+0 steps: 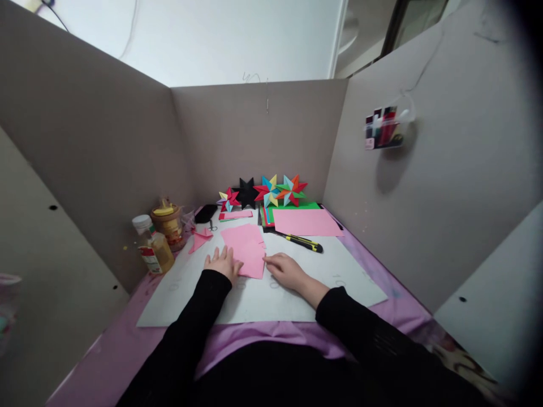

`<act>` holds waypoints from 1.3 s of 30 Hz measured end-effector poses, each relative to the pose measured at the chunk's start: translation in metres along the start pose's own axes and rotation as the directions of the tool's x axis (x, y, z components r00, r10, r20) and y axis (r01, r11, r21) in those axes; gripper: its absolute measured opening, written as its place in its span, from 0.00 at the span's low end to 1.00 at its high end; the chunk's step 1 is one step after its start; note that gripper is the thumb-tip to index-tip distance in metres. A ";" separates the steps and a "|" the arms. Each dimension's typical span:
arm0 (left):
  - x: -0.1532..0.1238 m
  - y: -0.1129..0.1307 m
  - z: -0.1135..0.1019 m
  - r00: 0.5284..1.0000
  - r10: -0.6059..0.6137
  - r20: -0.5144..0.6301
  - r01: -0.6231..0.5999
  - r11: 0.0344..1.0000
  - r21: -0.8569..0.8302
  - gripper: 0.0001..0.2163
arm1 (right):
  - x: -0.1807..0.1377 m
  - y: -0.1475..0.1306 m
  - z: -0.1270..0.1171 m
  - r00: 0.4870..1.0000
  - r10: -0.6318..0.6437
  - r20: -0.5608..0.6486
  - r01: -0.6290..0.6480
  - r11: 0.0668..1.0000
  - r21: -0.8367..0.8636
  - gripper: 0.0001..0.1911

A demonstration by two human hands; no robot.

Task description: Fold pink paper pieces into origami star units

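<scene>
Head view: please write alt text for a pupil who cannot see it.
The left hand rests on pink paper, the right hand at its edge, over a white sheet; beyond them are a utility knife and paper stars.

Left grip (222, 264) flat, right grip (285, 268) curled

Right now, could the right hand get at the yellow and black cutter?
Probably yes: the cutter lies just beyond the right hand, and nothing seems to stand between them. That hand is at the pink paper's edge, though.
</scene>
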State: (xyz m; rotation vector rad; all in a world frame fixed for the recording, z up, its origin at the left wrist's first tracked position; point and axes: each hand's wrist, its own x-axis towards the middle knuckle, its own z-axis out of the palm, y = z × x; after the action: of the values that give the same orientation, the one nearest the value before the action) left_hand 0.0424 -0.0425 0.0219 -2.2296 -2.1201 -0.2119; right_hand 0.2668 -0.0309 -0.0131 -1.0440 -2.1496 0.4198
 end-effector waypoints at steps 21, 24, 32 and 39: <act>0.012 -0.008 0.036 1.000 -0.022 -0.022 -0.018 0.151 -0.988 0.43 | 0.006 0.009 -0.003 0.914 0.303 -0.269 -0.132 0.850 0.509 0.21; 0.010 -0.006 0.033 0.998 0.029 0.046 0.043 0.109 -0.993 0.37 | 0.007 0.009 -0.001 0.933 0.290 -0.213 -0.121 0.810 0.574 0.16; 0.007 -0.006 0.027 0.999 0.001 -0.053 -0.053 0.160 -0.986 0.05 | 0.008 0.007 -0.005 0.944 0.326 0.046 -0.186 0.414 0.891 0.06; 0.007 -0.008 0.030 0.976 -0.068 -0.208 -0.184 0.260 -0.948 0.04 | 0.008 0.003 -0.002 0.928 0.360 0.099 -0.240 0.373 0.896 0.12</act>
State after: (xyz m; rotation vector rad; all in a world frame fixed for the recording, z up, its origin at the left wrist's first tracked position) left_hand 0.0369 -0.0307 -0.0072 -2.4700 -1.9192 -2.2287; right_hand 0.2664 -0.0224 -0.0099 -0.7367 -1.2157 1.4730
